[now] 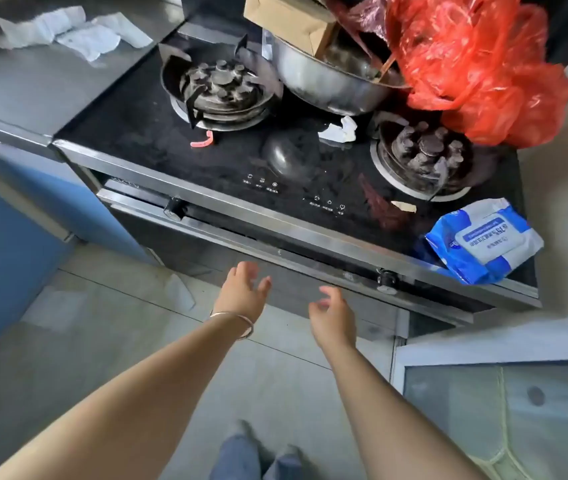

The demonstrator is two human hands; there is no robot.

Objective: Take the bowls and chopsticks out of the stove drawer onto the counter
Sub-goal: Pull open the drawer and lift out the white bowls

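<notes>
The stove drawer is a dark front panel below the black glass cooktop, and it is closed. Both my arms stretch toward it. My left hand, with a bracelet on the wrist, hovers just in front of the panel, fingers relaxed and spread, holding nothing. My right hand hovers beside it with loosely curled fingers, also holding nothing. No bowls or chopsticks from the drawer are visible. The grey counter lies to the left of the stove.
On the cooktop sit two burners, a steel basin with a cardboard box, a red plastic bag, and a blue wipes pack at the front right edge. Crumpled paper lies on the counter. Blue cabinet stands left.
</notes>
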